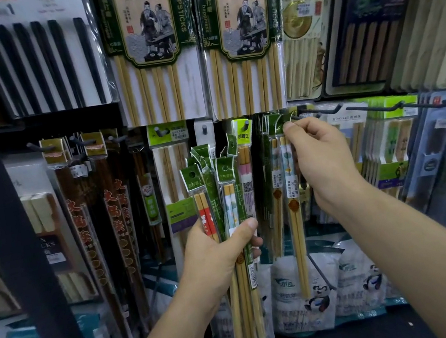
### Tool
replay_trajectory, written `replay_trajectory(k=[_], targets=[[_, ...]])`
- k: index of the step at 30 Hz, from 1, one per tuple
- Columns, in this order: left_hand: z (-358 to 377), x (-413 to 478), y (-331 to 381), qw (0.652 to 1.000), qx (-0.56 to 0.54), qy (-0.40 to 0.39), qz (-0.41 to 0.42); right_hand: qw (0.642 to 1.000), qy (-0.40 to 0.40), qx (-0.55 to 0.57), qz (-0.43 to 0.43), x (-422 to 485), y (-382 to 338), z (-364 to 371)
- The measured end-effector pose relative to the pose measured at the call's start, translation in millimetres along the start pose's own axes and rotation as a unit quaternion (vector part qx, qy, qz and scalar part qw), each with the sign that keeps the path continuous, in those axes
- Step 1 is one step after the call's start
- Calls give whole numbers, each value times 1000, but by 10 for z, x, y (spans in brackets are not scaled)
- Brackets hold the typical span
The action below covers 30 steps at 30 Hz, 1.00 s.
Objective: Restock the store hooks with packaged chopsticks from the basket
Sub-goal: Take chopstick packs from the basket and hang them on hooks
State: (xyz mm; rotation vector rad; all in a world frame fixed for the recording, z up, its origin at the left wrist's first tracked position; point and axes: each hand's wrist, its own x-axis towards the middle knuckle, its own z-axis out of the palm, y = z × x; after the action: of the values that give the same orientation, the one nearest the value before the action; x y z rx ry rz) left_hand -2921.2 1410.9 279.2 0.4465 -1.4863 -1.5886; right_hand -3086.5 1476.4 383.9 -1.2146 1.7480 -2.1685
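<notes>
1. While your left hand (216, 245) grips the bundle of packaged chopsticks (229, 197) around its middle, with fingers and thumb curled round it, the bundle stands nearly upright and its green headers fan out above that hand.
2. Your right hand (321, 160) pinches the green header of one pack (291, 187) between thumb and fingertips. This pack hangs straight down below the pinch, so its long axis is vertical.
3. The hook (320, 112) lies just above your right fingers and runs off to their right, ending in an upturned tip. Your right hand is much nearer to it than your left.
4. Whether the header's hole already sits on the wire, I cannot tell. In my judgement, the next move depends on lining up this hole with the wire.
</notes>
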Motion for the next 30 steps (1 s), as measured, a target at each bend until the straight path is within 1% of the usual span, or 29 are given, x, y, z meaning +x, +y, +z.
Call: replay_trajectory(k=[4, 9, 19, 22, 25, 27, 30], targets=[[0, -5, 4, 1000, 3, 0, 3, 1000, -1, 21, 4, -7, -7, 17], [1, -8, 1, 1000, 9, -7, 9, 1000, 3, 19, 3, 20, -8, 29], [7, -9, 22, 1000, 16, -10, 24, 994, 45, -90, -39, 155, 190, 91], [13, -14, 32, 999, 13, -14, 27, 992, 64, -108, -24, 170, 215, 101], [14, -19, 43, 1000, -4, -21, 19, 994, 73, -87, -4, 59, 222, 109], [9, -19, 46, 1000, -20, -22, 11, 997, 40, -63, -4, -84, 185, 118], [12, -24, 44, 999, -24, -29, 10, 997, -75, -22, -8, -285, 82, 164]])
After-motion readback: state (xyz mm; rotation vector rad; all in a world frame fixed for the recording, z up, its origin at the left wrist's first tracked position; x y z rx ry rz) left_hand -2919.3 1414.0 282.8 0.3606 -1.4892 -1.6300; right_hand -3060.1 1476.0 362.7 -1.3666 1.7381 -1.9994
